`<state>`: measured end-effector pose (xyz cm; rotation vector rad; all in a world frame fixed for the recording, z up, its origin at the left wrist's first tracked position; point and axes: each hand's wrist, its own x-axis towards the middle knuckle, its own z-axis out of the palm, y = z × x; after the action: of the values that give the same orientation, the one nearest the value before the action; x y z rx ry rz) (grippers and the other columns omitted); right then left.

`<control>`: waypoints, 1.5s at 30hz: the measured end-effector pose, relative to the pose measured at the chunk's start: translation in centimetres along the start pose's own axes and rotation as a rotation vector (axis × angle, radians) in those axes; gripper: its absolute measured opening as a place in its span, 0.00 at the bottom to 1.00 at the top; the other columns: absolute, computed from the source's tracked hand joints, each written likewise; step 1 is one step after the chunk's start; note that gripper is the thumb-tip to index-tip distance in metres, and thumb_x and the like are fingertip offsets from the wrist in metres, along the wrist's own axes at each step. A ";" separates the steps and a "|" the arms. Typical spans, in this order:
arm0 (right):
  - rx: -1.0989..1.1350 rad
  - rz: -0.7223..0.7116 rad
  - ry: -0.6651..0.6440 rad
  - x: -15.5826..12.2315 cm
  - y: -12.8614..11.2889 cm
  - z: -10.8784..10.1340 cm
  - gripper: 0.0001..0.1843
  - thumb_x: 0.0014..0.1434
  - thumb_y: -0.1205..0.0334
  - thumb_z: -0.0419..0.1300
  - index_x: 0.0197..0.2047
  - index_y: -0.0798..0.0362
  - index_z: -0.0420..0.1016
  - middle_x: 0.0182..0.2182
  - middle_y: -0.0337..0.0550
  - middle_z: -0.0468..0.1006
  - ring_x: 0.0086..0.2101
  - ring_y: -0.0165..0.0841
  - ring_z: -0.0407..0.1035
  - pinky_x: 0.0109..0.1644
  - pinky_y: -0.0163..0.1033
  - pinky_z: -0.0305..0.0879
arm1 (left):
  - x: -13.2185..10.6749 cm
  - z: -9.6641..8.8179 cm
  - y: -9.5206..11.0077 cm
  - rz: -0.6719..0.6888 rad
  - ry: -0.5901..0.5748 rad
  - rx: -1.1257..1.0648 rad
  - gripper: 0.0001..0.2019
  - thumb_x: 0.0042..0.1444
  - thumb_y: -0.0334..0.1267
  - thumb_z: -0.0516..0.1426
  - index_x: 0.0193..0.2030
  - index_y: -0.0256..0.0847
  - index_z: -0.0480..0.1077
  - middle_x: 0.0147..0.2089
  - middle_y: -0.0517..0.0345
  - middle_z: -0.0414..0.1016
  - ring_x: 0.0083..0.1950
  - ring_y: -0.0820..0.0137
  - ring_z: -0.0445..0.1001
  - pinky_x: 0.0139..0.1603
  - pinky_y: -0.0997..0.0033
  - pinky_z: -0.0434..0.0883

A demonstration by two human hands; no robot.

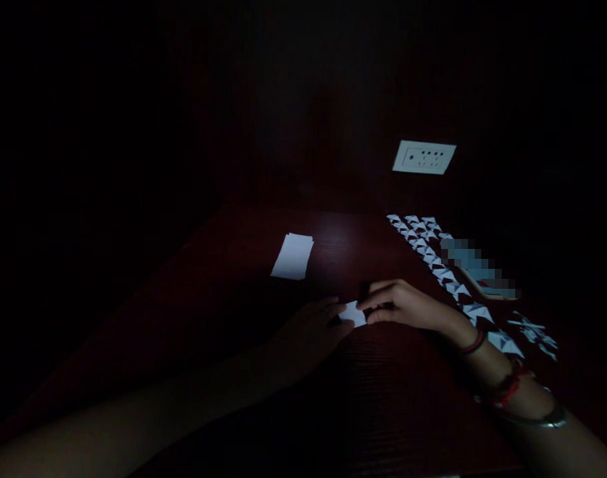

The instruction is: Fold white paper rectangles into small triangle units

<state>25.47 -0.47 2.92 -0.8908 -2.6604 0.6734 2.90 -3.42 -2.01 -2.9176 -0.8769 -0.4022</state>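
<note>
Between my two hands is a small white piece of paper, just above or on the dark red tabletop. My left hand pinches its left side, thumb below and fingers above, and lies mostly in shadow. On the paper's right edge, my right hand has its thumb and fingertips closed. Beyond them lies a stack of white paper sheets. Rows of folded white paper pieces run along the right side, the nearer ones close to my right wrist.
A phone-like object, partly blurred out, lies right of the folded pieces. Nearer sits a small heap of white paper scraps. A white power socket is on the back wall. The surroundings are very dark.
</note>
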 end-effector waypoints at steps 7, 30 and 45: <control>0.003 -0.014 -0.014 0.0 -0.2 -0.1 0.13 0.57 0.58 0.51 0.39 0.53 0.73 0.32 0.42 0.71 0.31 0.27 0.66 0.34 0.32 0.60 | 0.0 0.0 0.0 0.011 0.043 0.008 0.16 0.57 0.32 0.49 0.53 0.43 0.58 0.56 0.52 0.57 0.58 0.61 0.53 0.52 0.60 0.59; -0.114 0.074 0.205 1.0 0.2 1.6 0.08 0.56 0.68 0.48 0.27 0.57 0.64 0.25 0.39 0.64 0.26 0.26 0.59 0.31 0.31 0.56 | 0.6 -0.7 -0.1 0.053 0.088 -0.095 0.14 0.58 0.30 0.45 0.51 0.39 0.58 0.53 0.53 0.62 0.53 0.68 0.61 0.49 0.64 0.62; -0.170 0.110 0.207 1.2 0.5 2.1 0.09 0.57 0.65 0.47 0.29 0.57 0.66 0.27 0.42 0.66 0.28 0.27 0.61 0.33 0.32 0.58 | 0.8 -0.7 -0.2 0.037 0.076 -0.082 0.17 0.58 0.31 0.45 0.55 0.38 0.54 0.54 0.53 0.61 0.53 0.68 0.60 0.50 0.64 0.60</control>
<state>23.99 -0.13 0.98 -1.0946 -2.5255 0.3581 3.30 -2.90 -1.12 -2.9647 -0.8135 -0.5552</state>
